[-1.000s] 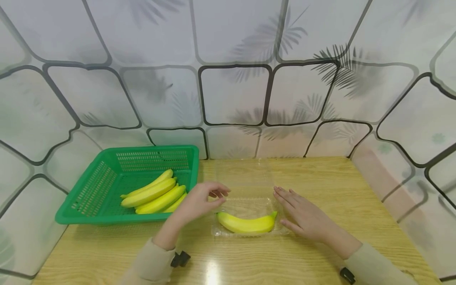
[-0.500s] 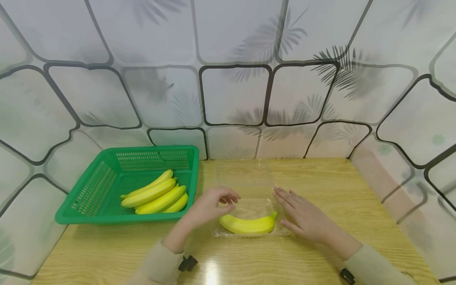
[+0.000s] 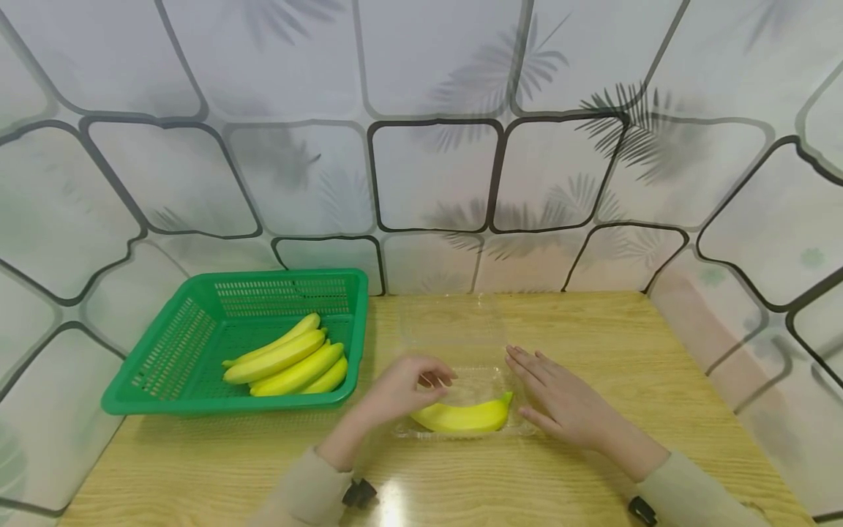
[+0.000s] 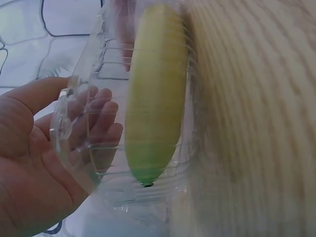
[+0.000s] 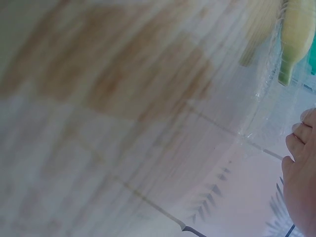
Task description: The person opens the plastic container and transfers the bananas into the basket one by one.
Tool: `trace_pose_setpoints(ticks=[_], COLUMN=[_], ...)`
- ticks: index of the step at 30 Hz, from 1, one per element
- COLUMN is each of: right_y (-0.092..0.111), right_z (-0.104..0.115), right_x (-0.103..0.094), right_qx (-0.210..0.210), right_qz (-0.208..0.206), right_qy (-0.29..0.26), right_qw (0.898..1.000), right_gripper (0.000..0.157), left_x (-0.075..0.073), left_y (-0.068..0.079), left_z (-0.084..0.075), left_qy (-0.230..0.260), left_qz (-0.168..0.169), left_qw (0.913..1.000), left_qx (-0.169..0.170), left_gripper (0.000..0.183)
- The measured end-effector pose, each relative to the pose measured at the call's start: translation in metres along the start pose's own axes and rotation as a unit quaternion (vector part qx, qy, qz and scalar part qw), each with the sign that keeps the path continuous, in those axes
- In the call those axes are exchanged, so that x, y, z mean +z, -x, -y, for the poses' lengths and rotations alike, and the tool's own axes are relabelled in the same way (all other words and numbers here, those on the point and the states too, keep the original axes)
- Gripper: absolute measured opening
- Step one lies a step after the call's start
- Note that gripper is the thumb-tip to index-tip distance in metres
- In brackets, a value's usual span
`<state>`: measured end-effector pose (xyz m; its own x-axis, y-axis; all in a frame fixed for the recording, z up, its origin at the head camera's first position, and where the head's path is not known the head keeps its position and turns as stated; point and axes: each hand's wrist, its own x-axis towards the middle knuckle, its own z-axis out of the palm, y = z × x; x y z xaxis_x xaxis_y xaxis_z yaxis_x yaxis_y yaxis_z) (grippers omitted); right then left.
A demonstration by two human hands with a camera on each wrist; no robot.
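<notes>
A single yellow banana with a green tip lies along the near side of a clear plastic clamshell box. The box's lid is folded back flat behind it. Over the left end of the box hovers my left hand, fingers loosely bent and holding nothing; it covers the banana's left tip. In the left wrist view, the fingers show through the clear wall beside the banana. My right hand lies with straight fingers along the box's right edge.
A green plastic basket stands to the left with several bananas in it, heaped toward its right side. Wooden tabletop extends to the right, and a patterned wall covering rises behind.
My left hand has moved rightward from beside the basket to over the left part of the box, uncovering a banana in the basket. The right hand has stayed in place.
</notes>
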<state>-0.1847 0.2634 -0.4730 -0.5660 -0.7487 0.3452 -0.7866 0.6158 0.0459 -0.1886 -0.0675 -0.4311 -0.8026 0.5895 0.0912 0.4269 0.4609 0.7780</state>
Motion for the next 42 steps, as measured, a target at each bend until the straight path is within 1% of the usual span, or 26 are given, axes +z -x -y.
trace_pose_setpoints(ticks=[8,16,25,30,35,38,42], right_y=[-0.001,0.0,0.0,-0.001,-0.001,-0.001,-0.001], right_z=[0.001,0.001,0.001,0.001,0.001,0.001,0.002], right_x=[-0.001,0.0,0.0,0.0,-0.001,-0.001,-0.002], right_qx=[0.007,0.007,0.008,0.007,0.009,0.01,0.011], right_qz=[0.005,0.008,0.003,0.002,0.007,0.011,0.014], right_qy=[-0.002,-0.003,-0.006,-0.002,-0.002,0.0,0.001], right_qw=[1.0,1.0,1.0,1.0,1.0,1.0,1.0], right_gripper=[0.078,0.078,0.076,0.077,0.078,0.078,0.077], left_x=[0.009,0.013,0.019,0.021,0.021,0.021,0.023], left_y=[-0.004,-0.008,-0.013,-0.016,-0.017,-0.017,-0.017], left_z=[0.004,0.006,0.006,0.008,0.011,0.011,0.012], left_qy=[0.007,-0.005,-0.001,0.006,0.002,-0.006,-0.024], left_qz=[0.01,0.015,0.023,0.045,0.081,0.105,0.124], left_qw=[0.9999,0.9999,0.9997,0.9989,0.9966,0.9943,0.9918], left_qx=[-0.003,-0.002,0.003,-0.001,-0.01,-0.017,-0.018], left_gripper=[0.025,0.024,0.025,0.026,0.032,0.036,0.037])
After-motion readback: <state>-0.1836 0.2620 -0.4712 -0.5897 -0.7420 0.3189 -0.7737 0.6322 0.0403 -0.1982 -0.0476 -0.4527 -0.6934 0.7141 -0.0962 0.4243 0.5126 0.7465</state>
